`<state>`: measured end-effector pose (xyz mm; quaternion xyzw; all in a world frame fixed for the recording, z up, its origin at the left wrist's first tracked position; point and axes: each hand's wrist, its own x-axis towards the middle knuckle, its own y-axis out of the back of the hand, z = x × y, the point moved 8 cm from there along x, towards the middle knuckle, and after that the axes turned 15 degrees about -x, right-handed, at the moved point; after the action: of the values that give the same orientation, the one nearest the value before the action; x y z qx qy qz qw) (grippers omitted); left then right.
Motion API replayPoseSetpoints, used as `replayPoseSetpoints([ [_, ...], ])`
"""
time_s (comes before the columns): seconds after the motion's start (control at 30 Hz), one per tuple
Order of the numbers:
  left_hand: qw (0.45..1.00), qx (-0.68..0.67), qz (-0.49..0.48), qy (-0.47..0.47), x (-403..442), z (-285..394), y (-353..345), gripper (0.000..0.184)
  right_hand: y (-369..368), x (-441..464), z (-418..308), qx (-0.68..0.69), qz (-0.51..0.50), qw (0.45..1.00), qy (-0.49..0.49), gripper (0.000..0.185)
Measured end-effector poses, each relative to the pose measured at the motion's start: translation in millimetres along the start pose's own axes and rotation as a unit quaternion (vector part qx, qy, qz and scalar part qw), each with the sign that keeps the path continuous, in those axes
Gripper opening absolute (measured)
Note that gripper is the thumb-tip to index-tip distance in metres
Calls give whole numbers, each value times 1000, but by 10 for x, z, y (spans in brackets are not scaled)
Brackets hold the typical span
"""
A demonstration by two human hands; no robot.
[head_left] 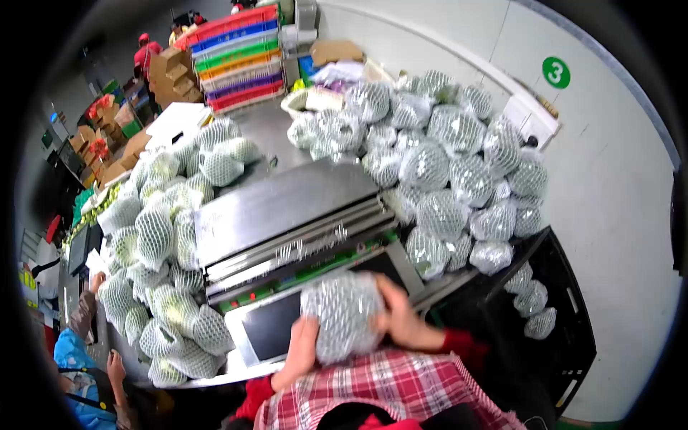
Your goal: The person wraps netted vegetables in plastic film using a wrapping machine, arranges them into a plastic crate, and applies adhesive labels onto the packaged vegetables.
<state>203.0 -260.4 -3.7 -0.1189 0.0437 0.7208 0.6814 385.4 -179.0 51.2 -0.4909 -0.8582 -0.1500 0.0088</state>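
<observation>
A produce item in white foam netting and clear film [340, 315] is held between my two hands, over the front of a metal wrapping machine [287, 208]. My left hand [301, 347] grips its left side with the fingers up. My right hand [401, 315] presses on its right side, slightly blurred. Below the item, the machine's dark plate [269, 326] shows in a pale frame. Netted items without film [154, 236] are heaped on the left. On the right lies a pile of netted items wrapped in shiny film [441, 215].
A black crate [566, 308] at the right holds several wrapped items. Coloured crates [240, 64] are stacked at the back, beside cardboard boxes [172, 79]. A co-worker in blue [79, 373] is at the far left. A white wall [609, 215] bounds the right.
</observation>
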Motion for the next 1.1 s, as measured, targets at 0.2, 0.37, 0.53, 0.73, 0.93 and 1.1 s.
replayPoseSetpoints([
  [0.2, 984, -27, -29, -172, 208, 546, -144, 35, 1836, 1683, -465, -7, 217, 973, 80, 47],
  [0.37, 996, 22, 41, -72, 180, 155, 39, 23, 3203, 3013, -238, -398, 413, 819, -20, 75],
  [0.53, 966, 204, 63, -146, 295, 501, 177, 25, 3490, 3553, 218, -592, 245, 737, -214, 92],
  [0.73, 870, 387, 43, -303, 1225, 1239, 192, 33, 2721, 2600, -52, -464, 345, 816, 18, 52],
  [0.93, 789, 473, -20, -391, 2843, 1597, -203, 39, 1247, 530, 1342, -247, 309, 895, -206, 34],
  [1.1, 778, 587, 21, -225, 4159, 1133, -321, 65, 1172, 555, 1547, -339, 242, 869, -269, 67],
])
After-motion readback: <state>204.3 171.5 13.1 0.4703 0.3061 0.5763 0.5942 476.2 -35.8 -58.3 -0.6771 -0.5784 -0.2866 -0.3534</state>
